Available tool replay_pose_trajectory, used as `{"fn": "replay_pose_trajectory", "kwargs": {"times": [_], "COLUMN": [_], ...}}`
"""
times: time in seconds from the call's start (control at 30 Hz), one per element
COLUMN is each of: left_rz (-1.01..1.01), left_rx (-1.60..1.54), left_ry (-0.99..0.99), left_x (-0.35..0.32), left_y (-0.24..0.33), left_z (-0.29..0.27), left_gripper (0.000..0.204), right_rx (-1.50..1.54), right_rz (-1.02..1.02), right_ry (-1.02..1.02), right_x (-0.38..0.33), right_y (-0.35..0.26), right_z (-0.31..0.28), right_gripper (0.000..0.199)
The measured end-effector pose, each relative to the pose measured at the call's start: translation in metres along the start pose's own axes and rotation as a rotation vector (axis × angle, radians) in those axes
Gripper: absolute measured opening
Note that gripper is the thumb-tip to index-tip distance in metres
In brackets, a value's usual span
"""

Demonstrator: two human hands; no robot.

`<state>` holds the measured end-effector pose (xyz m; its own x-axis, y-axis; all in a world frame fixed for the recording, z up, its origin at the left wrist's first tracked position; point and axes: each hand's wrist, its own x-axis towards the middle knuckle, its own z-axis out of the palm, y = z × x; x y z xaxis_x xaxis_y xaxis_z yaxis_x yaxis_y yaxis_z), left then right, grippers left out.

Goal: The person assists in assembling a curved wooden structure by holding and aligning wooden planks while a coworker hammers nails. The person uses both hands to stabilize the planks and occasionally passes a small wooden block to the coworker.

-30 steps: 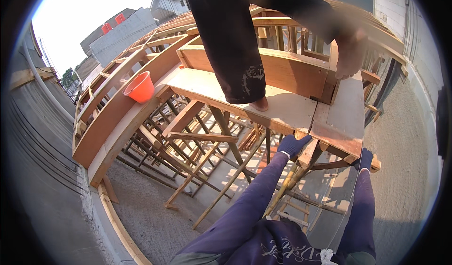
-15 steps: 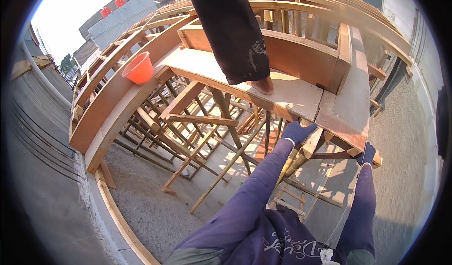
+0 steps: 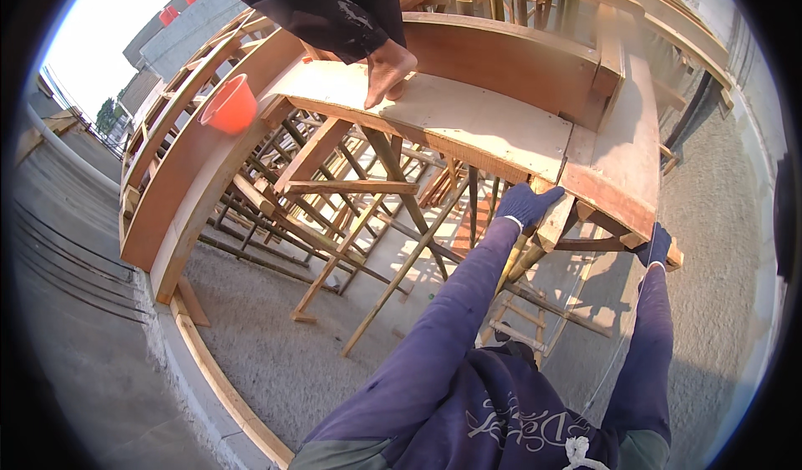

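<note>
My left hand (image 3: 526, 204), in a dark blue knitted glove, is closed over the end of a wooden beam (image 3: 551, 226) beneath the platform's front edge. Farther right, my right hand (image 3: 657, 245), gloved alike, grips the outer corner of the wooden formwork (image 3: 618, 193); its fingertips are partly hidden. Alongside that hand and forearm runs a thin pale string (image 3: 614, 361). A barefoot co-worker's foot (image 3: 389, 71) rests on the plywood deck (image 3: 489, 123) ahead of me, below a dark trouser leg.
An orange-red bucket (image 3: 230, 106) sits on the formwork at the left. Bamboo poles (image 3: 401, 182) and wooden braces (image 3: 351, 188) stand under the deck. Below me is a bamboo ladder (image 3: 522, 328). Rough grey walls rise on either side, with a concrete ledge (image 3: 196, 391) at lower left.
The co-worker's leg and foot have shifted left along the deck, and the foot now shows more fully. My view has tilted slightly; both my hands keep their places on the wood.
</note>
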<state>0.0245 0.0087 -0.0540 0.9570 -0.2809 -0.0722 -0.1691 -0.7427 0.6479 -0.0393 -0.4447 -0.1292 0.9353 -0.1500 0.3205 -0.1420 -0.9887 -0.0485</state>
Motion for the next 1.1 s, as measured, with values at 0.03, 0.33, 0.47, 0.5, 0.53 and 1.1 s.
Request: {"fn": "replay_pose_trajectory", "kwargs": {"times": [0.03, 0.33, 0.47, 0.5, 0.53, 1.1], "left_rz": [0.029, -0.198, -0.224, -0.228, -0.250, -0.242], "left_rx": [0.085, -0.173, -0.192, -0.272, -0.264, -0.198], "left_ry": [0.022, -0.023, -0.024, -0.015, -0.039, -0.032], "left_x": [0.003, -0.017, -0.018, -0.018, -0.017, -0.018], "left_y": [-0.008, 0.034, 0.036, 0.025, 0.031, 0.044], "left_z": [0.002, -0.032, -0.035, -0.034, -0.031, -0.037], "left_gripper": [0.052, 0.105, 0.102, 0.101, 0.102, 0.088], "right_rx": [-0.001, -0.046, -0.071, -0.115, -0.137, -0.089], "right_rz": [-0.014, 0.050, -0.001, -0.006, -0.009, 0.031], "right_ry": [-0.005, -0.030, 0.005, -0.023, 0.030, -0.047], "right_x": [0.006, 0.001, 0.001, 0.005, -0.003, -0.001], "right_y": [-0.005, -0.001, 0.000, -0.022, -0.012, -0.034], "right_z": [-0.003, -0.013, -0.008, -0.018, -0.016, -0.045], "right_gripper": [0.057, 0.055, 0.051, 0.050, 0.048, 0.034]}}
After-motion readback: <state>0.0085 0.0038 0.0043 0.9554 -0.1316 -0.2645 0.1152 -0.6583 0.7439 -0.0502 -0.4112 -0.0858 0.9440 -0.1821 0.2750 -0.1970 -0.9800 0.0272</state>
